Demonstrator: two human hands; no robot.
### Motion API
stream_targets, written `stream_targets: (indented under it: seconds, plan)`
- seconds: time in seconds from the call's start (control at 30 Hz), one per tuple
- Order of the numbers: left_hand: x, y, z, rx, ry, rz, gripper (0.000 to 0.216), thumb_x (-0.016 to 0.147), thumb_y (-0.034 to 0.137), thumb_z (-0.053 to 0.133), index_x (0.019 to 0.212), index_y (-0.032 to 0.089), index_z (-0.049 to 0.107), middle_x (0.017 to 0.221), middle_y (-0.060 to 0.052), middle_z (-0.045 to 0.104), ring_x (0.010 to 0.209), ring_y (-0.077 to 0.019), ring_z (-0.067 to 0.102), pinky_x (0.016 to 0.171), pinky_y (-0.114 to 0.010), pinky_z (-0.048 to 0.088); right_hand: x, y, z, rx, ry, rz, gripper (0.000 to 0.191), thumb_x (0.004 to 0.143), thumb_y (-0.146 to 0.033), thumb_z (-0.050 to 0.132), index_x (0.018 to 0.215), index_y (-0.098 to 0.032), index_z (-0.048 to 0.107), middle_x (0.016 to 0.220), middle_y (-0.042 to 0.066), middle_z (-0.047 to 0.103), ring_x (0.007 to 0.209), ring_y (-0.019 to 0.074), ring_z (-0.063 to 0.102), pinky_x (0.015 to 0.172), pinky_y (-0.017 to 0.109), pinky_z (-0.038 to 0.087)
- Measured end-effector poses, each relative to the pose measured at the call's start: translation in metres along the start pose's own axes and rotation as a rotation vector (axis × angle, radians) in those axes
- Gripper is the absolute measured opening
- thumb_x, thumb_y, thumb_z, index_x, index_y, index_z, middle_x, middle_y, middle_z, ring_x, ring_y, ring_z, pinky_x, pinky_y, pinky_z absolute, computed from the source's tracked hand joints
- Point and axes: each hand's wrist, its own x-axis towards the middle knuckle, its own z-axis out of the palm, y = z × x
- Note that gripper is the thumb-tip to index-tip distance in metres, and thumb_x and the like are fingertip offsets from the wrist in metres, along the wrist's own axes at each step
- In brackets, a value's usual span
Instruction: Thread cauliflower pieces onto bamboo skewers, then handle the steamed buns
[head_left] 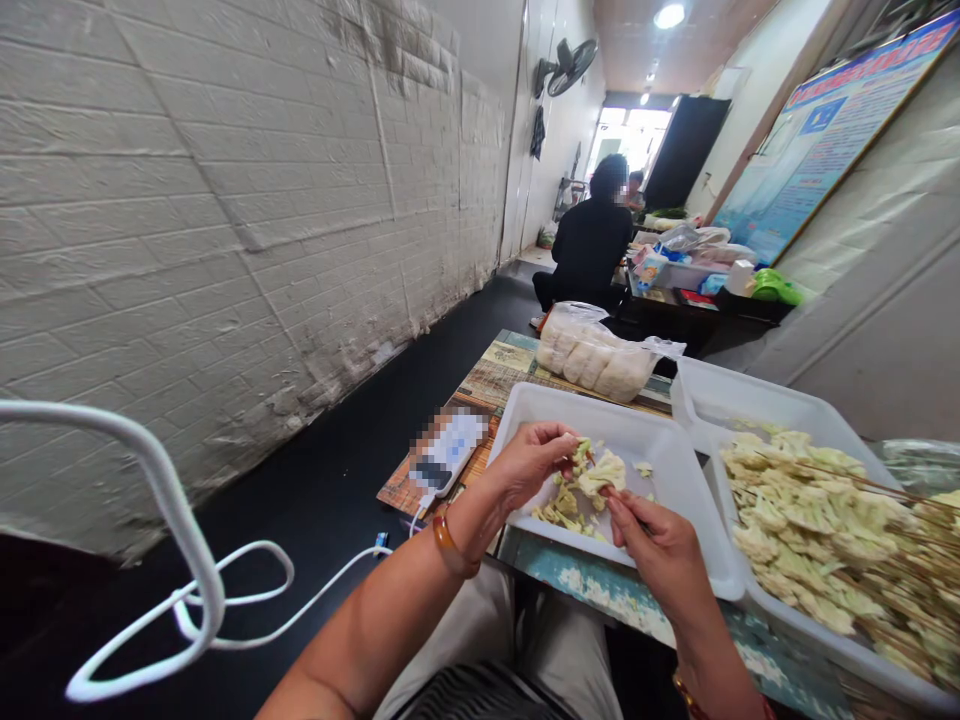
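My left hand (531, 462) pinches a small greenish cauliflower piece (582, 450) over a white plastic tray (660, 440). My right hand (654, 545) is closed beside it, fingertips at a thin wooden skewer carrying a pale cauliflower floret (606, 470). Loose cauliflower scraps (564, 510) lie in the tray under both hands. A brown bangle circles my left wrist.
A second white tray (750, 402) at right is heaped with skewered cauliflower (825, 530). A clear bag of white lumps (592, 355) lies behind. A phone (448, 450) with white cable (187, 560) sits at the table's left. A person in black (592, 245) sits farther back.
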Motion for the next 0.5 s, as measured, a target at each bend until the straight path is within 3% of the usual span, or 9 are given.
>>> stream_targets:
  seconds: [0.23,0.5]
  plan:
    - [-0.0004,-0.0003,0.0006,0.006,-0.008,-0.009,0.033,0.061,0.039,0.080,0.071,0.011,0.066,0.065,-0.002,0.060,0.057,-0.0076,0.050,0.055,-0.022,0.036,-0.0016,-0.0001,0.0014,-0.029,0.013,-0.001,0.046,0.088,-0.049,0.051,0.053,-0.020,0.055,0.050,-0.001,0.051,0.049,0.0128,0.049,0.052,0.024,0.038]
    - [-0.0019,0.0020,0.0043,0.155,0.071,0.137,0.026,0.063,0.036,0.077,0.067,0.013,0.066,0.061,0.000,0.058,0.055,-0.0074,0.043,0.054,-0.022,0.032,-0.0023,0.0007,0.0027,-0.074,0.009,-0.014,0.046,0.091,-0.046,0.048,0.052,-0.020,0.051,0.053,-0.001,0.053,0.053,0.0127,0.052,0.057,0.023,0.040]
